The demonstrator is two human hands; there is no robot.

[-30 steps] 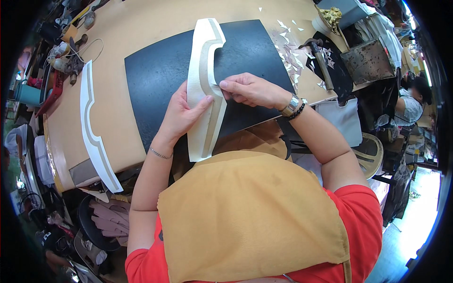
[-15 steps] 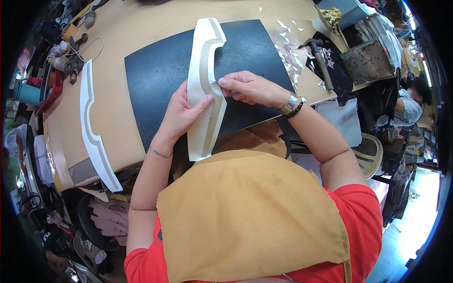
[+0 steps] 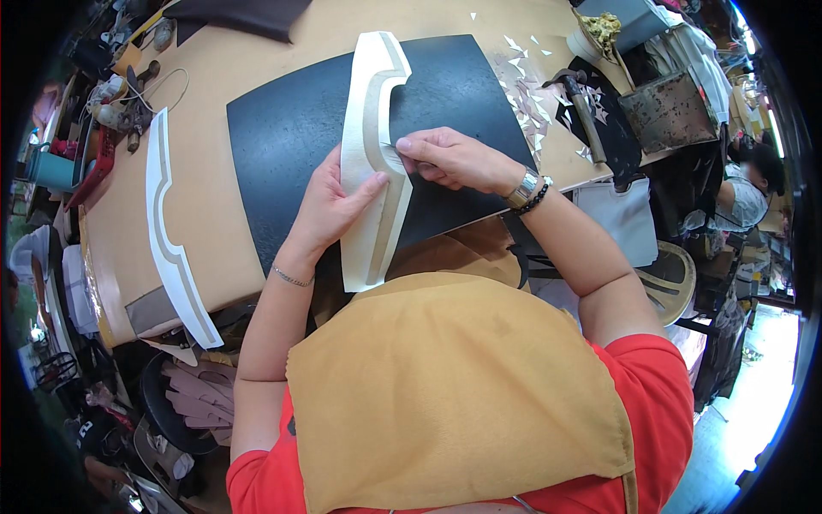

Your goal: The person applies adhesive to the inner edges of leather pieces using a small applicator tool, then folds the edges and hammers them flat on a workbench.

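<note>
A curved white piece (image 3: 372,77) with a grey-beige band stands out over the black mat (image 3: 282,137). My left hand (image 3: 338,201) grips it along its left side, thumb on its face and the other fingers partly hidden behind it. At the inner curve on the right side, my right hand (image 3: 454,163) pinches the piece's edge between thumb and curled fingers; whether anything small is also between them cannot be made out. A second white piece (image 3: 158,197) of like shape, also banded, lies on the tan table (image 3: 111,257) at the left.
A hammer (image 3: 582,111) rests among white scraps at right, beside a rusty box (image 3: 664,116). Tools (image 3: 137,111) and a red tray (image 3: 94,163) crowd the left. Dark sheet material (image 3: 240,17) lies at the back. A stool (image 3: 672,283) and another person (image 3: 741,193) are at right.
The dark material at the back edge has come further onto the table. My hands and the held piece are almost in place, with only slight shifting of my right fingers.
</note>
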